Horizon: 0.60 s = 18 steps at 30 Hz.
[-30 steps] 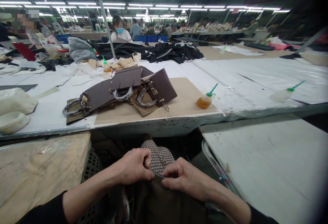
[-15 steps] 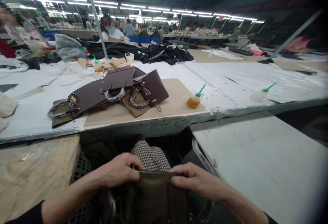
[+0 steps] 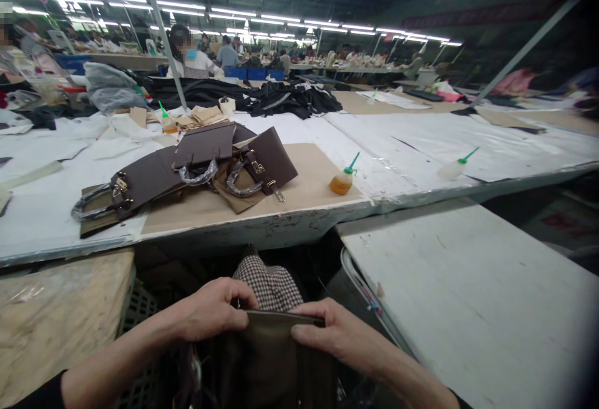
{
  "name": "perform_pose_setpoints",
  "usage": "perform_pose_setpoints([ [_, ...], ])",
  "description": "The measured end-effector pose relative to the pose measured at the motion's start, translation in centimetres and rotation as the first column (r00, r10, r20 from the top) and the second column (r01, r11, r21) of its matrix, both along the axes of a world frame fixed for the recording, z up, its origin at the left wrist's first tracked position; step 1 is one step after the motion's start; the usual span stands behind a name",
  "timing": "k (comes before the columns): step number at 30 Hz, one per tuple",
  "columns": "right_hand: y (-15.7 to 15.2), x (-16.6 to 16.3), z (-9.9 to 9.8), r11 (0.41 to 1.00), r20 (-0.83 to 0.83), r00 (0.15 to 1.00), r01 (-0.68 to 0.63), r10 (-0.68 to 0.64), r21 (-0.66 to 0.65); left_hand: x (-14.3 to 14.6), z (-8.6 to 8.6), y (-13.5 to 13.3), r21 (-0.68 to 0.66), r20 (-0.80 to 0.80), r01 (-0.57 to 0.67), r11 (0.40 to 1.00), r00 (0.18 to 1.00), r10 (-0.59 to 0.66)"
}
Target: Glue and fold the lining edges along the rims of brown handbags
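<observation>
A dark brown handbag (image 3: 274,365) hangs upright at my lap, its top edge level between my hands. My left hand (image 3: 210,310) pinches that edge at the left, with the thumb on the near face and the fingers behind. At the right, my right hand (image 3: 330,329) grips the same edge, thumb in front. The bag's lower part runs out of view. A plastic-wrapped handle (image 3: 194,368) hangs below my left hand. Checked cloth (image 3: 266,281) shows just beyond the bag.
Several brown bag pieces (image 3: 150,175) with wrapped handles lie on the long table (image 3: 402,193). A glue bottle (image 3: 341,183) stands right of them, a paler bottle (image 3: 456,165) further right. Side tables (image 3: 477,271) flank me. Black fabric (image 3: 294,98) is heaped behind; people work beyond.
The view has turned slightly right. My right hand has slid a little inward along the bag's edge, closer to my left hand, which keeps its grip.
</observation>
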State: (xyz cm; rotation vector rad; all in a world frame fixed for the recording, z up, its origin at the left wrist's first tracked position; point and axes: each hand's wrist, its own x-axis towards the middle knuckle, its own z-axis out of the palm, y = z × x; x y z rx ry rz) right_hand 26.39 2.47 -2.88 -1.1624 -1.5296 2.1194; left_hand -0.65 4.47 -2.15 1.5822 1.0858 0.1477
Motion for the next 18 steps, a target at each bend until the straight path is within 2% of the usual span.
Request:
perform_pose_setpoints([
  [3, -0.4, -0.3, -0.8, 0.999, 0.034, 0.999, 0.033, -0.033, 0.007, 0.0, -0.2, 0.0, -0.013, 0.010, 0.004, 1.000, 1.000, -0.004],
  [9, -1.2, -0.7, -1.0, 0.992, 0.086, 0.995, 0.036, -0.046, 0.122, -0.3, -0.2, 0.2, -0.007, -0.005, 0.065, 0.998, 0.998, -0.065],
  [12, -1.6, -0.8, -1.1, 0.978, 0.129, 0.991, 0.014, -0.041, 0.208, -0.1, 0.9, 0.5, 0.000, -0.046, 0.147, 0.989, 0.988, -0.147],
  [15, -1.8, -0.7, -1.3, 0.964, 0.151, 0.988, 0.000, -0.041, 0.264, 0.7, 2.1, 1.1, -0.055, -0.059, 0.270, 0.961, 0.960, -0.273],
  [18, -1.7, -0.7, -1.4, 0.952, 0.162, 0.986, -0.010, -0.041, 0.306, 2.1, 2.2, 1.8, -0.077, -0.027, 0.327, 0.942, 0.944, -0.330],
])
